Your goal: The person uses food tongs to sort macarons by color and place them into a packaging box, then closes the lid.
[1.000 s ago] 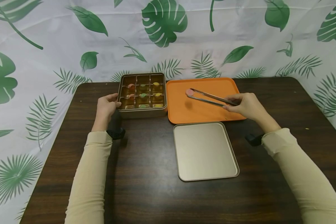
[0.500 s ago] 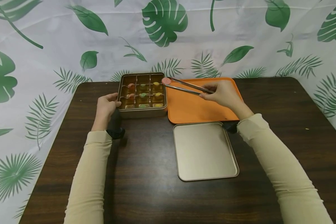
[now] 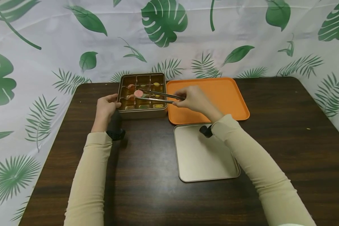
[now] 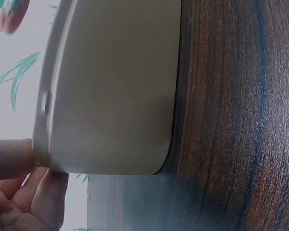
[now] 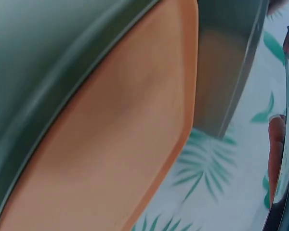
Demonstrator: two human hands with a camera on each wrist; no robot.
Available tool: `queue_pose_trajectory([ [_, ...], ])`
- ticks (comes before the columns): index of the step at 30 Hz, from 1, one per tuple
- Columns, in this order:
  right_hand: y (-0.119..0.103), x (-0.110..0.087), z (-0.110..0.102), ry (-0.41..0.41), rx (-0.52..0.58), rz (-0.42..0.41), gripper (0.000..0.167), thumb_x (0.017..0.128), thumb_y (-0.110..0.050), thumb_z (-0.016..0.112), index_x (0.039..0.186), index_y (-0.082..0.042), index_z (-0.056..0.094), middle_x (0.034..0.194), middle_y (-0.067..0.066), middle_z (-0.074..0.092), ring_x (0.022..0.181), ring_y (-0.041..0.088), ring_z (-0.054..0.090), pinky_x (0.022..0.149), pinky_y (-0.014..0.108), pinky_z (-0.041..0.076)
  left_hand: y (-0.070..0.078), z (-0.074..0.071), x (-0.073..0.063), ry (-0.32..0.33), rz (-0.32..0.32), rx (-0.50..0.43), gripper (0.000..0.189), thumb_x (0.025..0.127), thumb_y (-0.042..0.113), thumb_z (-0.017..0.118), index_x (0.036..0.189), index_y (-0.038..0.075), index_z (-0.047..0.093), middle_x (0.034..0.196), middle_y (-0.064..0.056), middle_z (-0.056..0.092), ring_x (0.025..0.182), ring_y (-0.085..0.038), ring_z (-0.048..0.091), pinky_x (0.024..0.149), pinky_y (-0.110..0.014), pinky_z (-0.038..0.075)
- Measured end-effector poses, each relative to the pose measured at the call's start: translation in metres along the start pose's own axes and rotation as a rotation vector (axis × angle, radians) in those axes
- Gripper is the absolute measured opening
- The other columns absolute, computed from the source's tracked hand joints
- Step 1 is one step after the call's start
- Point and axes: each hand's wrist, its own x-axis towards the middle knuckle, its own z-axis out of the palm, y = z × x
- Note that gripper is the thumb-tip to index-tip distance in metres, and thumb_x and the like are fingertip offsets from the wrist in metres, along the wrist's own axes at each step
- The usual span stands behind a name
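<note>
The gold tin box [image 3: 142,115] stands upright at the back of the table, with a clear divided insert inside. Several compartments hold small red, green and yellow pieces. My left hand [image 3: 105,108] pinches the box's left rim between thumb and fingers, seen close up in the left wrist view on the tin's wall [image 4: 115,91]. With my right hand [image 3: 196,102] I grip metal tongs [image 3: 158,100] that reach leftward over the box. Between their tips is a pink round piece [image 3: 138,93], held above the middle-left compartments and partly covering what lies beneath.
An orange tray [image 3: 226,100] lies right of the box, under my right hand. In front of it lies the flat square gold tin lid [image 3: 197,160], below my right wrist. A leaf-print cloth [image 3: 107,47] hangs behind the dark wooden table [image 3: 147,175].
My right hand has carried the tongs and the pink piece leftward from above the orange tray to above the box. The left hand has stayed on the box's rim.
</note>
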Motion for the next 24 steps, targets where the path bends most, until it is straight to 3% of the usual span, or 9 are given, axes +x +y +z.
queue_pose_trajectory([
  [7,-0.011,0.009,0.019,-0.024,-0.053,-0.054,0.033,0.085,-0.023,0.072,0.113,-0.006,0.071,0.102,0.011,0.074,0.084,0.020,0.069,0.077,0.034,0.055,-0.001,0.000,0.000,-0.011,0.028,-0.006,0.052,0.096,0.003,0.051,0.146,0.008,0.039,0.150,-0.017,0.039,0.138,-0.030,0.039,0.114,-0.042,0.034],
  [16,-0.018,0.014,0.031,-0.078,-0.083,-0.025,0.035,0.086,-0.027,0.071,0.116,-0.009,0.070,0.097,0.007,0.075,0.077,0.017,0.067,0.070,0.031,0.053,0.000,-0.002,0.000,-0.013,0.016,-0.014,0.052,0.096,0.003,0.051,0.147,0.009,0.039,0.149,-0.017,0.041,0.137,-0.029,0.042,0.113,-0.041,0.036],
  [24,-0.020,0.013,0.034,-0.071,-0.057,-0.021,0.033,0.085,-0.025,0.072,0.114,-0.008,0.071,0.093,0.007,0.074,0.068,0.014,0.061,0.061,0.024,0.046,0.000,-0.001,0.000,-0.013,0.014,-0.004,0.052,0.096,0.003,0.051,0.147,0.009,0.039,0.149,-0.016,0.041,0.137,-0.030,0.041,0.112,-0.042,0.036],
])
